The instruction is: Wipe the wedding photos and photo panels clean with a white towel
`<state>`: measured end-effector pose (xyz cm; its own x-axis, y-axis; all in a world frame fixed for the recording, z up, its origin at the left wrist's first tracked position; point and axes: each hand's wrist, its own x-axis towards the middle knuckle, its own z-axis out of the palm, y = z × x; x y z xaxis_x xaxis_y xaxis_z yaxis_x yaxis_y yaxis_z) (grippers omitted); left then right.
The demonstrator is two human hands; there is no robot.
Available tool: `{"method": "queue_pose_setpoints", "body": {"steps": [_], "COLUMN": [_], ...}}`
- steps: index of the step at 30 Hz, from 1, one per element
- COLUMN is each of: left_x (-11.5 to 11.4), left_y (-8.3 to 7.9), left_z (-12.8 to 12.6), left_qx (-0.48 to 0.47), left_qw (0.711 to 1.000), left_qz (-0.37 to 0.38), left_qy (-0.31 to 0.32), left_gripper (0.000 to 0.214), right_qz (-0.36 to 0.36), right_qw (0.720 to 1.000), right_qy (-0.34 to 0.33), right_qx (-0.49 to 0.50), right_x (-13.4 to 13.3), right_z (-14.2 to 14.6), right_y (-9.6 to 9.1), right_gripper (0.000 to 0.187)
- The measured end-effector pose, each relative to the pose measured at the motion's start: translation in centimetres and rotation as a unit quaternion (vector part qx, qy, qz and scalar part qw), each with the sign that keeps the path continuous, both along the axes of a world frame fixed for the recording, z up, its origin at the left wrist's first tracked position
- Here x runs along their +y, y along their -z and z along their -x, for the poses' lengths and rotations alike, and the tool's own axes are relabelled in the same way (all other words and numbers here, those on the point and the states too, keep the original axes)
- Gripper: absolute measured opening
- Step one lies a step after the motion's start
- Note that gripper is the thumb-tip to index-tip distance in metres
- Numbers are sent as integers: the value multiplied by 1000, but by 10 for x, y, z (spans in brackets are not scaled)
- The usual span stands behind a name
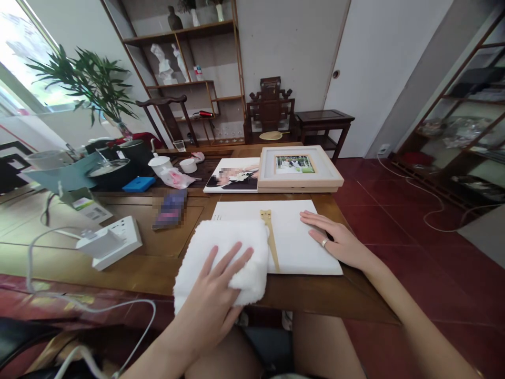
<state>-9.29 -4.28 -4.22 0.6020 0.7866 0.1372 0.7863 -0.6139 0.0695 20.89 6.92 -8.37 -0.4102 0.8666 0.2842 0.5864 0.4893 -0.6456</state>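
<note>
My left hand (215, 295) is on a fluffy white towel (197, 242), several fingers spread over its top and a fold of it bunched by the index finger and thumb. The towel covers the left part of a flat white panel (294, 231) and hangs past the table's near edge. My right hand (333, 237), with a ring on one finger, rests flat on the panel's right side, fingers stretched out. Between the hands, a narrow tan strip (271, 239) with a notched, dotted top runs down the panel; I cannot tell whether it is printed or loose.
Behind the panel lie a photo print (232, 176) and a pale wooden picture frame (302, 176). To the left are a power strip (118, 242) with a plugged-in charger, a blurred-out purple object (170, 208), a blue box (139, 183) and a white teapot (160, 164). A cable (102, 305) loops off the near edge.
</note>
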Motion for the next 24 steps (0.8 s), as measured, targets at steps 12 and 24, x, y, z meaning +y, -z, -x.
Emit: {"method": "queue_pose_setpoints", "body": {"steps": [12,24], "left_x": [14,116], "left_y": [-6,-12], "left_z": [14,5], "left_qx": [-6,52], "left_qw": [999,998], "left_qz": [25,34], "left_qy": [41,-10], "left_gripper": [21,35], "right_qz": [0,4], "right_qw": [1000,1000], "right_qy": [1,-1], "right_qx": [-10,5], "right_x": [0,1], "right_z": [0,1], "right_y": [0,-1], "right_gripper": [39,39]}}
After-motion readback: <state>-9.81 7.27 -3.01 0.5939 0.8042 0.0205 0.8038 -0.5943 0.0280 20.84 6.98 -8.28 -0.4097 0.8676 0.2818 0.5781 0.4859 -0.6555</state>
